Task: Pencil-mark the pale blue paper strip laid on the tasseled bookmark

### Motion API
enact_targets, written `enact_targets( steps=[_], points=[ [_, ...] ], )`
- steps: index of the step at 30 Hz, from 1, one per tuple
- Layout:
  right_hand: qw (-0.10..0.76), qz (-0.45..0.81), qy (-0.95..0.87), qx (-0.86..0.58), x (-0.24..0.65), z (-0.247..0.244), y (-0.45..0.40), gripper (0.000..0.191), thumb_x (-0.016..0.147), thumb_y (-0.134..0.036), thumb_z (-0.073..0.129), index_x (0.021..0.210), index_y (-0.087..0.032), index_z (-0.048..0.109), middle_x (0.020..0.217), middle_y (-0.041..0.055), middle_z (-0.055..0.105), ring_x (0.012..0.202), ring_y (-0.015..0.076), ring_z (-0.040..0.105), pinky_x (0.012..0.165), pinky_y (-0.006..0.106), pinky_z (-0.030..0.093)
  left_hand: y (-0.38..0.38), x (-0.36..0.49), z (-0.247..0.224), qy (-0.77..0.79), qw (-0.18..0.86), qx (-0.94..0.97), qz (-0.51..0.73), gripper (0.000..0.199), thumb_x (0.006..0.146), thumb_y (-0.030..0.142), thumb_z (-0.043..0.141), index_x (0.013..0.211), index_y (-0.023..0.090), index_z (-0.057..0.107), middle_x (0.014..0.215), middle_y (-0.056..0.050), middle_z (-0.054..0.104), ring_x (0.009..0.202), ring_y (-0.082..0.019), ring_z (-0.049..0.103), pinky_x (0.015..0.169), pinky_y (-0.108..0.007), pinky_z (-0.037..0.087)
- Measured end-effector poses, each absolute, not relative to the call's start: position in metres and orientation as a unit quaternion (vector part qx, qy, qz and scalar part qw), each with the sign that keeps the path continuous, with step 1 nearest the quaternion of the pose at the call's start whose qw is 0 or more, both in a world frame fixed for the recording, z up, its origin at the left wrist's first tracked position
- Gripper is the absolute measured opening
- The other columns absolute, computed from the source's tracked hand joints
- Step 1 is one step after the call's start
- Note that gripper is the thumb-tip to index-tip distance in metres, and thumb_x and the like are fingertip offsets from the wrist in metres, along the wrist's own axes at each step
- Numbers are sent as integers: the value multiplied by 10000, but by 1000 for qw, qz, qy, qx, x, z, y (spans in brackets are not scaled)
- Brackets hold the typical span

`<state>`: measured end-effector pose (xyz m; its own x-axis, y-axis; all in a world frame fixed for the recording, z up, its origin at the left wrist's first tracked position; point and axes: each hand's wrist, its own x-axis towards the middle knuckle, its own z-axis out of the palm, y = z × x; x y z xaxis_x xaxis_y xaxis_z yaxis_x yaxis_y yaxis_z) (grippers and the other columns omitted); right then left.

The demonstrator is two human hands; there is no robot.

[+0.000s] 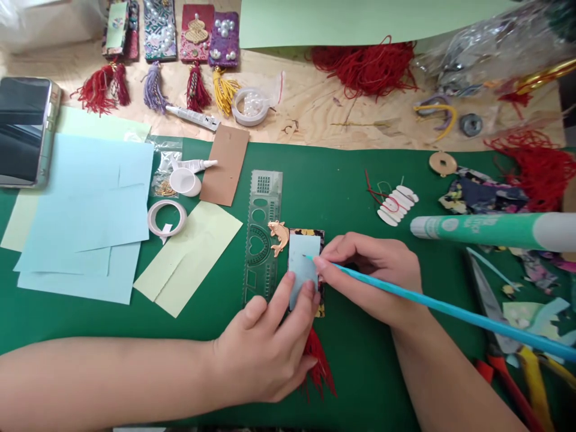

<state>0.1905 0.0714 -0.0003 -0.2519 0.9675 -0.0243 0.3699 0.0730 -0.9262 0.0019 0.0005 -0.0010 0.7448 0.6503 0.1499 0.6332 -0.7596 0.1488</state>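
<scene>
Blue paper (297, 247), a smooth, narrow rectangle, lies in front of you near the middle of the green mat (193, 336), on top of a dark floral tag (306, 231) whose patterned edges show around it. Soft red tassel (320, 366) threads spread out below the tag. Just left of the paper you have a flat, shiny gold fish (279, 238), overlapping a clear plastic ruler (265, 234) with cut-out shapes. Behind the mat, the bare bench (315, 129) shows knotty wood grain.

Count 1 sheet under your fingers, 1 fish, 1 ruler and 1 round tape roll (155, 219). At the back left, the decorated tags (197, 33) carry 5 thread tassels. To your right lie 1 tubular glue stick (486, 230) and 1 white card (398, 206) wound with red thread.

Your left hand (270, 348) is partly open, fingers spread, with 2 fingertips pressing on the paper and the thumb beside the tassel. Your right hand (378, 276) is closed around a slim blue pen (405, 293), its tip at the paper's surface.
</scene>
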Motion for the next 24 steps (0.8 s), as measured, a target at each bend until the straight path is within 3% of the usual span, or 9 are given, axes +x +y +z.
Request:
enact_targets(
  steps=[24],
  points=[
    [295,474,-689,-462,196,-1,71,181,818,-149,684,678,-222,595,638,-7,674,504,128,603,448,248,490,-2,5,-3,362,37,925,113,507,945,397,409,1315,103,593,1375,-93,554,1286,-317,418,788,-352,309]
  ],
)
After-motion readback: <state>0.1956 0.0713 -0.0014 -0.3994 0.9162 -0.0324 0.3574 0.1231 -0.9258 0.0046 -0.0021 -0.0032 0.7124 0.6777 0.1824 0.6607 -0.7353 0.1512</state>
